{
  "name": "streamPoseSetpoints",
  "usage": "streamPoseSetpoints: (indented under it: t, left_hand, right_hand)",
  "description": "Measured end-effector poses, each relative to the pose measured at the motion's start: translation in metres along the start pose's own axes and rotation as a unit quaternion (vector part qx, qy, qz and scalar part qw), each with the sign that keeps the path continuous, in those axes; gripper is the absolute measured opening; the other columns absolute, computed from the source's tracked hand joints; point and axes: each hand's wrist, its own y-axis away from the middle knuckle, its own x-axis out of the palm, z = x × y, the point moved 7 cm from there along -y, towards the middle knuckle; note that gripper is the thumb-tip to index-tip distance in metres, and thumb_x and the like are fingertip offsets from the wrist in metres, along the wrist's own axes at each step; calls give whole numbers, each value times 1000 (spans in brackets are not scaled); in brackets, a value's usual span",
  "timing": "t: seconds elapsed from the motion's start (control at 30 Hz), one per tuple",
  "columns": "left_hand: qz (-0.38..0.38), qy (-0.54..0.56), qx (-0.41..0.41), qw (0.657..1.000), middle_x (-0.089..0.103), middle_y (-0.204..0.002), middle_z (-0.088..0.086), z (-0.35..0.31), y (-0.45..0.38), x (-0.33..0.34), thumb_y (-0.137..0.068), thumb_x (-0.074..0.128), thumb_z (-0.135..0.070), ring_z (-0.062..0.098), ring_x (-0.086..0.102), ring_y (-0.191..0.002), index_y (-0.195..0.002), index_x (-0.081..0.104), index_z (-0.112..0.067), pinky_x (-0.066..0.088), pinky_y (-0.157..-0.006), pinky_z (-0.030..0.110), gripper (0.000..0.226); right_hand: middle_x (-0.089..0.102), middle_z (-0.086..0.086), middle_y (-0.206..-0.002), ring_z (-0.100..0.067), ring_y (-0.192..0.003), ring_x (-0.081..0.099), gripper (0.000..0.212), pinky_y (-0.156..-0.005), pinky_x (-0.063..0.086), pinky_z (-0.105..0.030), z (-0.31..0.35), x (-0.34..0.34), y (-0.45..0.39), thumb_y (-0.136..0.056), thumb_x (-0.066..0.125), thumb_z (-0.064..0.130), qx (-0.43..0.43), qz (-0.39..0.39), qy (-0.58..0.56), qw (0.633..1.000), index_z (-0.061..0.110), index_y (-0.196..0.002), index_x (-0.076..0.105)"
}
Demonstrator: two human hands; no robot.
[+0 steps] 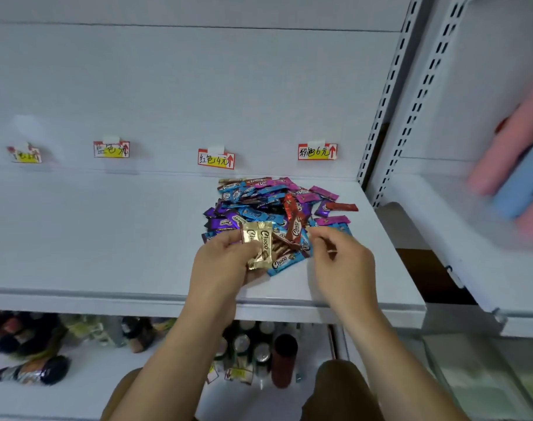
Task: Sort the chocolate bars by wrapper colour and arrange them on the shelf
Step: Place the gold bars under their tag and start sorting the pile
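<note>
Gold foil bars point(259, 246), two of them w/ "Choco" printed on the wrappers, sit pinched in the left hand point(221, 264), thumb on top and fingers curled underneath, right at the near edge of the pile of chocolate bars point(274, 208). Right hand point(339, 262) is just beside the pile's near right corner, fingertips curled in close together over a blue bar point(341, 229), but can't tell if it's actually gripping anything or just touching. Pile itself is a loose heap of shiny crinkly wrappers, long flat rectangles w/ crimped ends: blue, purple, magenta-pink, red, a couple brown ones, all mixed up and lying every which way. It's sitting on a white shelf point(107, 238), smooth flat metal-looking board, towards the right end. Along the back panel there are four price tags, red-bordered w/ yellow patches and handwritten characters; the red arrow tag point(216, 159) is directly behind the pile, and the right-hand tag point(317, 151) is near the slotted upright point(389, 95). Lower shelf point(76, 390) holds dark bottles and some cans point(253, 347), pretty blurry tbh. Off to the right there's a blur of pink and blue packs point(514, 165) on the next shelf unit.
</note>
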Motion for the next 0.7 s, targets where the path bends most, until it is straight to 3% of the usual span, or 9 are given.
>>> streamPoseSetpoints:
  t: [0.07, 0.13, 0.23, 0.3, 0.37, 0.5, 0.6, 0.7]
  left_hand:
    - [2, 4, -6, 1000, 80, -99, 13, 0, -4, 1, -97, 66, -1, 29, 79, -88, -121, 65, -3, 63, -68, 37, 24]
    - [6, -12, 1, 1000, 80, -95, 11, -3, -10, 5, -98, 63, 0, 28, 79, -87, -116, 67, -5, 63, -71, 38, 19]
    - [16, -33, 6, 999, 81, -93, 6, -5, -25, 11, -99, 61, 0, 24, 79, -86, -111, 69, -10, 64, -81, 42, 18]
    - [24, -38, 4, 999, 81, -93, 3, -8, -39, 13, -99, 61, 0, 23, 79, -86, -113, 69, -12, 64, -82, 43, 20]
    - [30, -35, 1, 999, 81, -95, 4, -10, -52, 16, -100, 60, -1, 24, 79, -89, -116, 68, -12, 63, -85, 45, 21]
    - [47, -35, -3, 998, 81, -97, 4, -10, -66, 20, -101, 60, -4, 24, 79, -89, -119, 67, -13, 63, -87, 48, 21]
    - [66, -44, 4, 997, 81, -94, 3, -12, -68, 21, -102, 60, -3, 22, 79, -87, -115, 67, -13, 65, -79, 39, 19]
    - [78, -49, 15, 996, 81, -92, 2, -18, -67, 19, -102, 58, 0, 20, 79, -84, -112, 67, -13, 63, -67, 27, 19]
  right_hand:
    - [76, 1, -108, -17, -98, 67, 22, -87, 58, -37, -13, -3, -31, -100, 62, 11, -32, -14, 81, 996, 14, -115, 78]
    - [76, -4, -98, -23, -88, 66, 20, -77, 58, -41, -24, 5, -64, -98, 60, 12, -53, 3, 169, 984, 13, -103, 80]
    - [71, -2, -76, -21, -68, 60, 21, -56, 50, -33, -40, 30, -98, -94, 61, 19, -46, 75, 260, 962, 18, -79, 76]
    - [66, 0, -71, -21, -66, 58, 24, -53, 44, -29, -44, 45, -110, -93, 64, 31, -20, 131, 295, 946, 18, -75, 72]
    - [63, -1, -70, -23, -66, 59, 31, -55, 47, -31, -45, 53, -119, -91, 63, 38, 9, 178, 311, 933, 15, -70, 66]
    - [64, -4, -68, -21, -63, 60, 25, -54, 42, -31, -41, 57, -126, -86, 65, 33, 57, 236, 311, 919, 12, -72, 65]
    - [61, -3, -65, -21, -61, 59, 25, -55, 40, -30, -39, 58, -125, -83, 69, 31, 99, 268, 317, 904, 10, -71, 63]
    - [45, 0, -58, -20, -53, 45, 34, -50, 29, -27, -31, 60, -125, -84, 68, 22, 144, 277, 315, 897, 16, -61, 44]
